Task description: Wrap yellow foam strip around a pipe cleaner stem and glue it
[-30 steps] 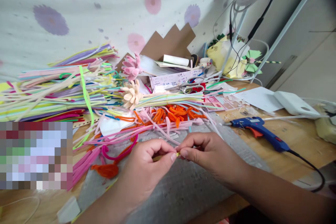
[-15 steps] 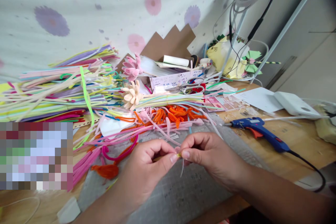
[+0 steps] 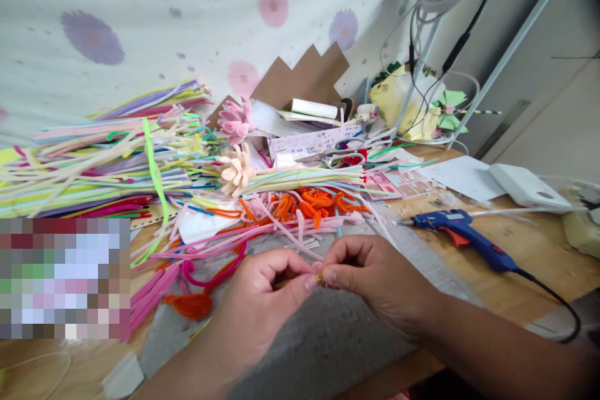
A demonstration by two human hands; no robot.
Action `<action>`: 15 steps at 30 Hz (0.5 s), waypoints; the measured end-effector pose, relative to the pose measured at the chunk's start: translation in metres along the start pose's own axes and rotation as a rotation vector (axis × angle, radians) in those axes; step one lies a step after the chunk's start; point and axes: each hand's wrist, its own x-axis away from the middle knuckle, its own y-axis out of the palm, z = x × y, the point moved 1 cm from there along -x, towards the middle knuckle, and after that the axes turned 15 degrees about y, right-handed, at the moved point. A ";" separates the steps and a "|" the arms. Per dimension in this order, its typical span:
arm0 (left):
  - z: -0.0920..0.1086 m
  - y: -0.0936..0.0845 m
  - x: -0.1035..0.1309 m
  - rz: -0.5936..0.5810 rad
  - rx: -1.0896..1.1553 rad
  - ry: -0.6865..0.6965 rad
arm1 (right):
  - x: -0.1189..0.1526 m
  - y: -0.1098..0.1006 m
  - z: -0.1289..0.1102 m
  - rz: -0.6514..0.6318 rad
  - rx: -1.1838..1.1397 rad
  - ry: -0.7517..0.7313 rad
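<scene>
- Wooden surface (image 3: 553,262), crowded with fuzzy stems (image 3: 94,169), carries a grey mat (image 3: 328,350).
- Tiny yellow piece (image 3: 319,277): above the mat, between both hands' fingertips, mostly hidden.
- Left hand (image 3: 262,294) and right hand (image 3: 375,281): each grip pinched on it, thumb against forefinger.
- Best handled lightly: steady one end, turn the other.
- Glue gun (image 3: 485,250) lies near; mind the right forearm.

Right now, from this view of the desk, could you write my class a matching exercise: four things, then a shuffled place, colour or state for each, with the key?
1. glue gun
2. mat
3. yellow piece
4. pink flower

A. pinched by the left hand and right hand
B. just behind the cream flower
C. blue with a red trigger
D. grey, beneath both hands

Pairs: 1-C, 2-D, 3-A, 4-B
</scene>
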 end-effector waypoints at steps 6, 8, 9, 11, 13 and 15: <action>0.003 0.002 -0.002 0.022 0.048 -0.025 | -0.002 0.000 0.004 -0.031 -0.065 0.018; 0.003 0.003 -0.002 0.027 0.062 -0.032 | -0.002 0.001 0.005 -0.051 -0.104 0.030; 0.003 0.003 -0.002 0.028 0.067 -0.030 | -0.002 0.001 0.005 -0.058 -0.124 0.038; 0.001 0.002 -0.002 0.027 0.078 -0.017 | -0.002 0.002 0.005 -0.073 -0.160 0.059; -0.001 0.002 -0.002 0.034 0.102 -0.008 | -0.001 0.003 0.002 -0.100 -0.194 0.074; -0.003 0.001 -0.001 0.048 0.137 -0.010 | 0.001 0.003 -0.002 -0.144 -0.236 0.055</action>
